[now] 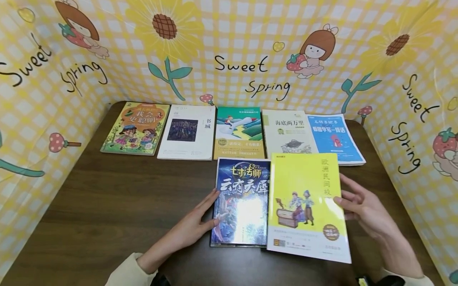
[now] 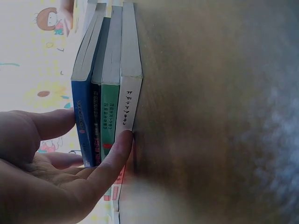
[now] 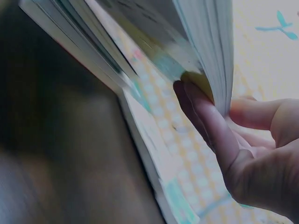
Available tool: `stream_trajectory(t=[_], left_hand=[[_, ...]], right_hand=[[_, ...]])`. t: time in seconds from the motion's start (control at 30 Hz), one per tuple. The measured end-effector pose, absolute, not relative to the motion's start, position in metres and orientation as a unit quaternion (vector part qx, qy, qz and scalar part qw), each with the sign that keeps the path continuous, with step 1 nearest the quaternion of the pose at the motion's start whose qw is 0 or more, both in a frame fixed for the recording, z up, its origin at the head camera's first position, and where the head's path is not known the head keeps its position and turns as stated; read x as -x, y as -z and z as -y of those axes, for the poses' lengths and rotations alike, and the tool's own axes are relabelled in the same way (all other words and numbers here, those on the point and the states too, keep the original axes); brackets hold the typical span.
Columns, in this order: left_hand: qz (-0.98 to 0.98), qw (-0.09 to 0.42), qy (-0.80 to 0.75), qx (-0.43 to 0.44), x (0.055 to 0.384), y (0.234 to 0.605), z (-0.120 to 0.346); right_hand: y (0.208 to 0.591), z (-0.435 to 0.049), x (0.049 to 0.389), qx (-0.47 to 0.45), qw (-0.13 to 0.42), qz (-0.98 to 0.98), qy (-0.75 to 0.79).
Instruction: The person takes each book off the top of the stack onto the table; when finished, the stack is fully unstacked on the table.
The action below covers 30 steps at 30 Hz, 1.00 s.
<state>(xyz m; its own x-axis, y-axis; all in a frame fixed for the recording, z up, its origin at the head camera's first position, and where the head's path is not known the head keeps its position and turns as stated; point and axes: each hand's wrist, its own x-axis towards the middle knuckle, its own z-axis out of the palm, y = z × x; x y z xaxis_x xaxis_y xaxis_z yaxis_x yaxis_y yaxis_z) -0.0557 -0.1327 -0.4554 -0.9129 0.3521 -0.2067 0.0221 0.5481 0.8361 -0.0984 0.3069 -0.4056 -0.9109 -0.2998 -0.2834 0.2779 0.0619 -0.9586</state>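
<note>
My right hand [image 1: 368, 212] grips the right edge of a yellow storybook [image 1: 304, 190], thumb on its cover and fingers beneath. In the right wrist view this yellow book [image 3: 205, 46] is tilted, raised off the stack of books [image 3: 74, 42]. That stack is topped by a dark blue comic-style book [image 1: 239, 226], its right side hidden under the yellow one. My left hand [image 1: 189, 226] rests against the stack's left side. In the left wrist view, the left thumb touches the blue book [image 2: 84, 121], while an extended finger lies across the green spine [image 2: 108, 112] to the white spine [image 2: 128, 102].
Along the back of the brown table [image 1: 125, 198] lie an orange-green children's book [image 1: 134, 129], a white book [image 1: 186, 149], a green-yellow book [image 1: 237, 127], a pale book [image 1: 286, 125] and a bright blue book [image 1: 338, 139]. Yellow checked cloth [image 1: 243, 35] walls the back and sides.
</note>
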Motion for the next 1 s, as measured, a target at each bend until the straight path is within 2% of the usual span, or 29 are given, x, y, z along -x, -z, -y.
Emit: stream_trajectory(t=[0.2,0.53,1.0], left_hand=[[-0.863,0.183,-0.459,-0.102,0.055,0.456,0.133],[-0.865,0.177,-0.457,-0.109,0.056,0.456,0.132],[-0.861,0.178,-0.462,-0.118,0.057,0.459,0.134]], right_hand=[[0.396,-0.361,0.098,0.026,0.208,-0.702,0.681],[0.405,-0.439,0.099,-0.054,0.224,-0.754,0.616],[0.426,-0.459,0.118,-0.122,0.239,-0.828,0.493]])
